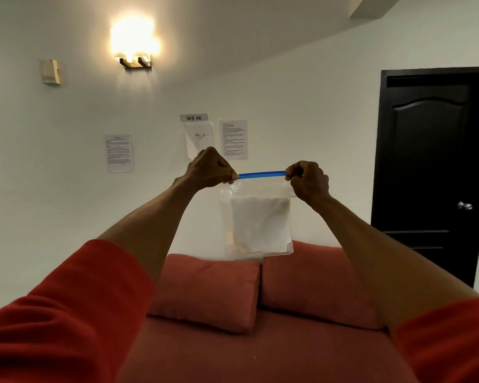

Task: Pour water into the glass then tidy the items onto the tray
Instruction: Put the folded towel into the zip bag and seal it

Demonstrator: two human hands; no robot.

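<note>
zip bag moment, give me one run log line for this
zip bag held up over pillows | left hand pinches seal end | right hand pinches other end | glass, tray: not in view

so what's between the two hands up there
In the head view, the blue zip strip of a clear plastic bag spans from the left hand to the right hand; each pinches one end.

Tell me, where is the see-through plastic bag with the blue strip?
In the head view, the clear plastic zip bag hangs mid-frame, pinched by the left hand and right hand, above two red pillows.
</note>
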